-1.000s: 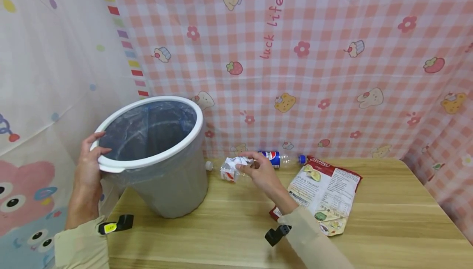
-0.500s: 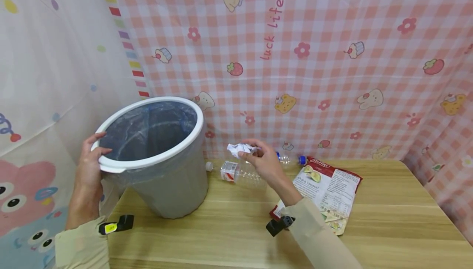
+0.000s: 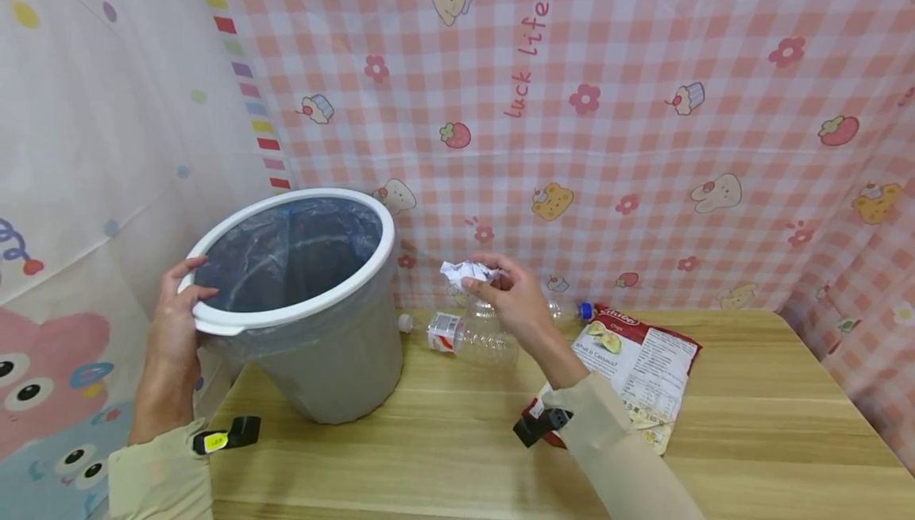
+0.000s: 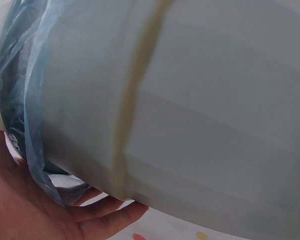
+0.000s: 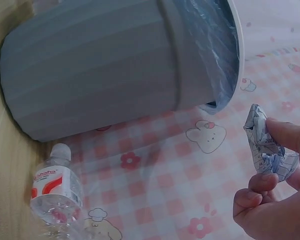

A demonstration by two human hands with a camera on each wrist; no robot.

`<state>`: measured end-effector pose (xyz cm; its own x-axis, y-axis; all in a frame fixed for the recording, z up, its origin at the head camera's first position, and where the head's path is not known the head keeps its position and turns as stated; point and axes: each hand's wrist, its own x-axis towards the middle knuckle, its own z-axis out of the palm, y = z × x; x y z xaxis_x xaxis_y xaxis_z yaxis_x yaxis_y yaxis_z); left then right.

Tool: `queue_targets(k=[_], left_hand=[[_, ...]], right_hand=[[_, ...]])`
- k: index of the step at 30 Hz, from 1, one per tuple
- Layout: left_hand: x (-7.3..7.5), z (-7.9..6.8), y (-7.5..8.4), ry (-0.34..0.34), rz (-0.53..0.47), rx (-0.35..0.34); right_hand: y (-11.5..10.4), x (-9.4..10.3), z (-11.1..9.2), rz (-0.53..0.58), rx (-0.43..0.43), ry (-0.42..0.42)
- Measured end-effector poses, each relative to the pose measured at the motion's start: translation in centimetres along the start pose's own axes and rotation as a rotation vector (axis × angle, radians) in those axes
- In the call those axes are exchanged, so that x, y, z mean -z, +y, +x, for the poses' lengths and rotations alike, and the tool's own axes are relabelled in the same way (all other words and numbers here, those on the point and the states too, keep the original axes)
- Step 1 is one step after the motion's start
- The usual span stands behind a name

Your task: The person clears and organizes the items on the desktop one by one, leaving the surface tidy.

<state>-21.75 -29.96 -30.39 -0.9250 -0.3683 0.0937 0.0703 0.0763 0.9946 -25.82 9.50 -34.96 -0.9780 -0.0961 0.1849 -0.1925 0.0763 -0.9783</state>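
A grey trash bin [image 3: 336, 369] with a white rim and a bluish plastic liner [image 3: 286, 258] stands tilted on the left of the table. My left hand [image 3: 174, 321] grips its rim at the left side; the left wrist view shows fingers [image 4: 110, 220] against the bin's outer wall. In my right hand [image 3: 518, 302] a crumpled ball of paper [image 5: 265, 145] is pinched between thumb and fingers, raised over the table to the right of the bin. Below it lies a clear plastic bottle [image 3: 445, 333] with a white cap and a red-and-white label.
A second bottle with a blue cap [image 3: 586, 311] lies behind my right hand, partly hidden. A red and white chips bag [image 3: 650, 361] lies to the right, partly under my right forearm. A pink checked curtain [image 3: 629, 147] hangs behind the wooden table [image 3: 772, 417].
My right hand has lifted the crumpled paper up off the white-capped bottle, uncovering its label. My left hand keeps its grip on the bin's rim.
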Motion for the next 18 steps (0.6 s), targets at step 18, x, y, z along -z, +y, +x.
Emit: queue_targets(k=[18], left_hand=[[0.0, 0.1, -0.1, 0.002, -0.005, 0.002]], right_hand=[[-2.7, 0.2, 0.6, 0.039, 0.047, -0.007]])
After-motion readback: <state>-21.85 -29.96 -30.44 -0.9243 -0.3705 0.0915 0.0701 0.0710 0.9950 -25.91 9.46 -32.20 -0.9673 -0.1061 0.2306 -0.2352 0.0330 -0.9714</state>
